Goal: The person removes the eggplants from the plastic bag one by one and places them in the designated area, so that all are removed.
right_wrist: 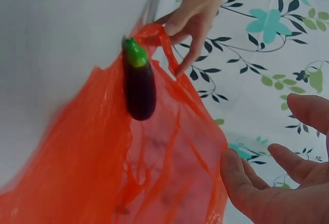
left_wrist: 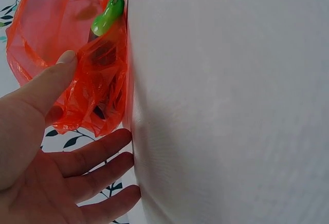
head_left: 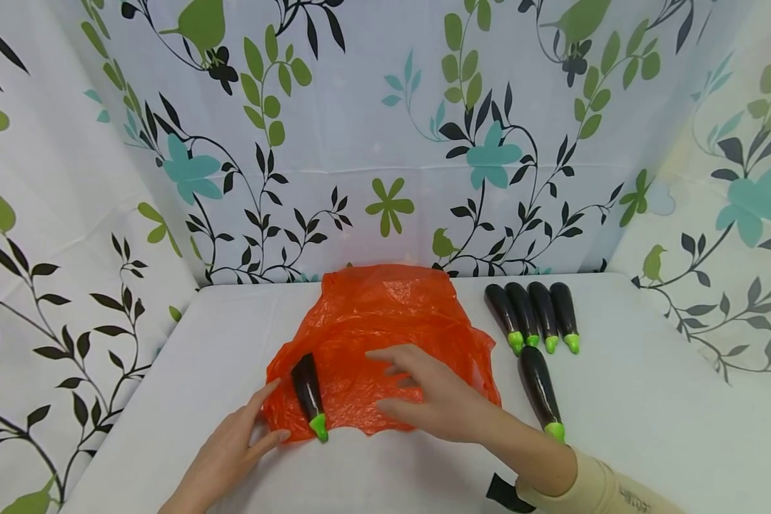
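Note:
A red-orange plastic bag lies on the white table, spread toward the back. One dark eggplant with a bright green stem end lies at the bag's left side, green end toward the front. My left hand is at the bag's front left edge, its fingers spread and reaching the plastic. In the left wrist view the thumb lies over the red film, and part of the index finger is hidden by it. Over the bag's right half hovers my right hand, fingers apart and holding nothing.
Several eggplants lie side by side at the back right. Another eggplant lies nearer, just beyond my right forearm. A black scrap shows beside the right sleeve. Leaf-patterned cloth hangs around the back and sides.

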### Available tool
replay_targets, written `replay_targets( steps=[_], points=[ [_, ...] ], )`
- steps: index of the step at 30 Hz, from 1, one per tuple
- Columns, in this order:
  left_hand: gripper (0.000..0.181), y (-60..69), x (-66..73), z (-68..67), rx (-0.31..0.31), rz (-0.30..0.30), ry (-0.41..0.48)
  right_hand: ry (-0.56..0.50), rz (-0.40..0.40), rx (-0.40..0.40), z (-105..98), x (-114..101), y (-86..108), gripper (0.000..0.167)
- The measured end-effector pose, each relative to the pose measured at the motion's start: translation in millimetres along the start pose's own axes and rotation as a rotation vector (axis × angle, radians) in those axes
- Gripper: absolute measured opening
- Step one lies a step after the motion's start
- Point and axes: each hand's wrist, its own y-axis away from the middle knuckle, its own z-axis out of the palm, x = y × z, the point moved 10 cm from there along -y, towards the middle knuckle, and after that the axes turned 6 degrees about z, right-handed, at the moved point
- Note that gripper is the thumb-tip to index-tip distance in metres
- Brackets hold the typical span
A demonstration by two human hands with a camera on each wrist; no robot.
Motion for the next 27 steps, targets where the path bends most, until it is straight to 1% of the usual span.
replay_targets(
  steps=[8, 14, 22, 27],
  points=[
    [0.080, -0.5, -0.6, 0.5, -0.001, -0.008, 0.005, 0.047, 0.071, -0.051, 27, 7, -20.8, 0.052],
    [0.080, -0.3, -0.5, 0.4, 0.000, -0.011, 0.006, 0.066, 0.103, -0.083, 45, 14, -35.1, 0.054],
    [0.082, 0.6, -0.9, 0.1, -0.003, -0.024, -0.003, 0.110, 0.120, -0.086, 60, 19, -47.8, 0.053],
    [0.081, 1.0, -0.6, -0.2, 0.002, -0.019, -0.002, 0.137, 0.140, -0.092, 67, 23, -54.2, 0.054]
  ],
)
